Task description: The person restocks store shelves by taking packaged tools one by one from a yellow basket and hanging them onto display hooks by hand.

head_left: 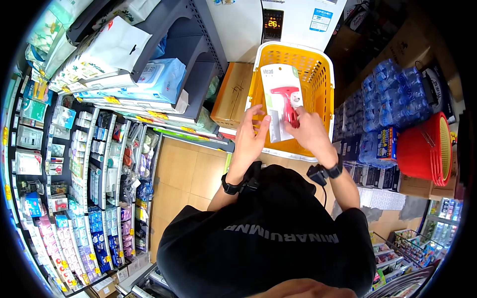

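Note:
A white hanging card pack (281, 79) with a red T-shaped hand tool (288, 99) on its front is held tilted over a yellow basket (324, 74). My right hand (310, 133) grips the pack's lower right part, fingers pressed on the red handle. What kind of tool it is I cannot make out. At the card's left edge, my left hand (252, 136) is half curled with thumb and fingers apart. Its fingertips meet the edge or come very near it.
Shelves of packaged goods (94, 164) line the left. A cardboard box (233, 94) stands left of the basket, and a white appliance (298, 20) behind it. Bottled-water packs (395, 94) and stacked red buckets (422, 149) stand at the right, above tiled floor (184, 174).

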Available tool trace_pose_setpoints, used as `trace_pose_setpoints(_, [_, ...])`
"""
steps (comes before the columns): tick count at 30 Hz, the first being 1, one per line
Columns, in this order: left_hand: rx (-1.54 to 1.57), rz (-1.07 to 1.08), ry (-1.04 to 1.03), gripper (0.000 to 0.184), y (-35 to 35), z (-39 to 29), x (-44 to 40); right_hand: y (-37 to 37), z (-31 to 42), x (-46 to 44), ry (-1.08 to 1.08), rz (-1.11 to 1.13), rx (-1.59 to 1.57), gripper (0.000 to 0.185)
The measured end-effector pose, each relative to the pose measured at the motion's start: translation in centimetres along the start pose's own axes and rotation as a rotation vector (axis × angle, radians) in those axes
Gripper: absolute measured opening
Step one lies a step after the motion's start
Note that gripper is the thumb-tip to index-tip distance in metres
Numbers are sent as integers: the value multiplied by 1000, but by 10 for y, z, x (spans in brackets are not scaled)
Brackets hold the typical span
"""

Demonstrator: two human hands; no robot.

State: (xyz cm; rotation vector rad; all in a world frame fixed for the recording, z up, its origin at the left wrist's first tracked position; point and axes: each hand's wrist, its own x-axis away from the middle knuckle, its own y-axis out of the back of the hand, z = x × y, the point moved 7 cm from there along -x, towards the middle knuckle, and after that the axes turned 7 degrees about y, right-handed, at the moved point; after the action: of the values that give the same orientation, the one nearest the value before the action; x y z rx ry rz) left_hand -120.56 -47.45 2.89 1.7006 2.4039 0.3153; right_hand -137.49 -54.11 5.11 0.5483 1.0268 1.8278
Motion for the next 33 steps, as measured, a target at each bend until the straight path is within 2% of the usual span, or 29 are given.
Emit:
trace_pose_setpoints(5, [81,6,16,25,6,9,9,3,23,28,103,-94,-72,45])
trace_pose_setpoints(7, [250,-15,20,20,15,16,20,3,39,34,136,-70,-119,44])
trace_pose_setpoints(11, [398,-88,72,20,33,19,35,10,53,43,168,-65,-204,40])
trace_pose_setpoints(14, [355,-113,95,20,50,21,46,14,59,44,234,-104,-277,32])
trace_pose_setpoints(16, [362,-127,83,20,61,27,51,24,54,43,177,-292,-300,29])
trace_pose_setpoints(17, [389,-137,79,19,66,30,55,19,53,39,184,-312,-291,28])
trace_pose_setpoints(24, [443,-207,77,17,123,39,88,-37,81,25,281,-72,-499,21])
trace_pose_setpoints(33, [461,-476,96,18,234,67,163,-105,194,26,418,195,-683,15])
